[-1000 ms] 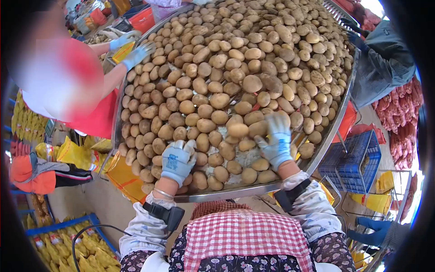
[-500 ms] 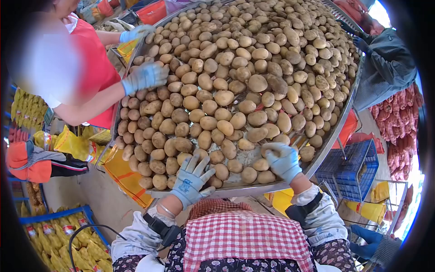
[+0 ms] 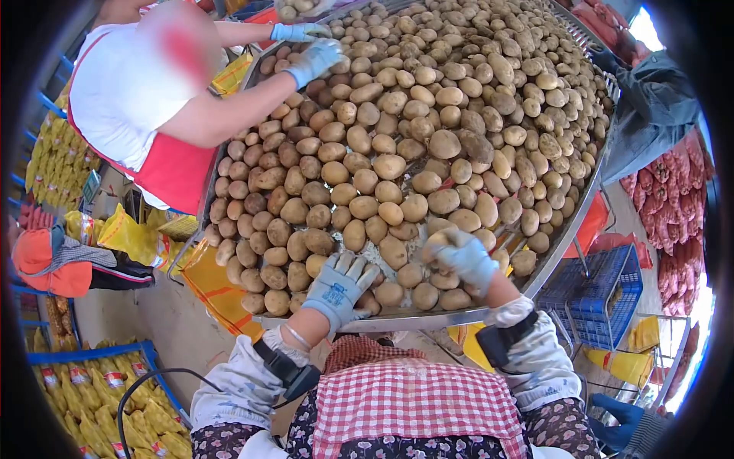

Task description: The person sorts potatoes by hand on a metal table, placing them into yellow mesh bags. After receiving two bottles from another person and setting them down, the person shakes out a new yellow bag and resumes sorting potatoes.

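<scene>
We have potatoes [image 3: 390, 166], too many to count, on one tabletop [image 3: 428, 320]. At its near edge, our left hand [image 3: 336, 292] lies with fingers slightly spread; our right hand [image 3: 468, 260] curls its fingers, whether pinching we cannot tell.

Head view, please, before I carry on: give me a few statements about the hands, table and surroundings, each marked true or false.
1. The left hand is gloved in light blue. True.
2. The right hand is bare. False: it is gloved in light blue too.
3. Potatoes lie on a metal-rimmed table. True.
4. The plastic crate at the wearer's right is white. False: it is blue.
5. A red-and-white checked cloth covers the wearer's front. True.
6. The red-aproned person stands at the wearer's right. False: that person stands to the left.
</scene>
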Motion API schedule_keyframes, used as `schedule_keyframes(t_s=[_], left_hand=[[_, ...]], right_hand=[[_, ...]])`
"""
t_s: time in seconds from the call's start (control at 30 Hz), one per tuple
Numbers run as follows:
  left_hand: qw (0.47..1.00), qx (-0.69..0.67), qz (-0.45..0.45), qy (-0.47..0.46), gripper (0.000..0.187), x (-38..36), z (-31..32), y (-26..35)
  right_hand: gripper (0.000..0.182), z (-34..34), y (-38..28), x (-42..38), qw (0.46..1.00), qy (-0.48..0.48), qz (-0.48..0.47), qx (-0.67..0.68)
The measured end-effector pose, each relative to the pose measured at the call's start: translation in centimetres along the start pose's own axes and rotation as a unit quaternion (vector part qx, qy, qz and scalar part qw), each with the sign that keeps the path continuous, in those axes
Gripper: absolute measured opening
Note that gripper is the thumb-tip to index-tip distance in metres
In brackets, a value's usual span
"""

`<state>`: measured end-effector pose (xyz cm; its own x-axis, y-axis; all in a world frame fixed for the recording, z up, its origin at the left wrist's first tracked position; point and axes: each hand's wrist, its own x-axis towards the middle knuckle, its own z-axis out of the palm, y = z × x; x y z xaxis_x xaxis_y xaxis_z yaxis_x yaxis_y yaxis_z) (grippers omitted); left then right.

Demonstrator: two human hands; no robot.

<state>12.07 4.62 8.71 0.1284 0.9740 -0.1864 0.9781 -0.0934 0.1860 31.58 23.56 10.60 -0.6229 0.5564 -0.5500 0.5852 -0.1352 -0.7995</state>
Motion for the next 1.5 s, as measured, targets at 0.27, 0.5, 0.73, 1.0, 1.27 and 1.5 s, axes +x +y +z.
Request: schedule_keyframes(t_s=[0.27, 0.5, 0.73, 1.0, 1.27, 1.5], left_hand=[[0.995, 0.076, 0.011, -0.07, 0.068, 2.0, -0.7, 1.8], [0.991, 0.114, 0.045, -0.047, 0.049, 2.4, -0.5, 1.7], [0.998, 0.033, -0.042, -0.011, 0.036, 0.8, 0.2, 2.5], [0.979, 0.099, 0.107, -0.139, 0.045, 1.1, -0.2, 0.4], [0.913, -0.264, -0.02, 0.311, 0.052, 3.9, -2.9, 1.8], [0.914, -0.238, 0.112, 0.309, 0.054, 8.5, -2.4, 4.6]], right_hand=[[0.034, -0.8, 1.0, -2.5, 0.923, -0.002, -0.122, 0.364], [0.028, 5.6, 1.1, -2.2, 0.81, 0.109, -0.258, -0.516], [0.042, 5.2, 2.6, 1.9, 0.838, 0.245, -0.152, -0.464], [0.033, 4.8, 0.9, 1.0, 0.837, 0.209, -0.062, -0.502], [0.046, 2.3, 1.4, -1.9, 0.883, -0.018, 0.022, 0.469], [0.054, 4.7, 2.0, 1.0, 0.719, -0.168, -0.043, 0.672]])
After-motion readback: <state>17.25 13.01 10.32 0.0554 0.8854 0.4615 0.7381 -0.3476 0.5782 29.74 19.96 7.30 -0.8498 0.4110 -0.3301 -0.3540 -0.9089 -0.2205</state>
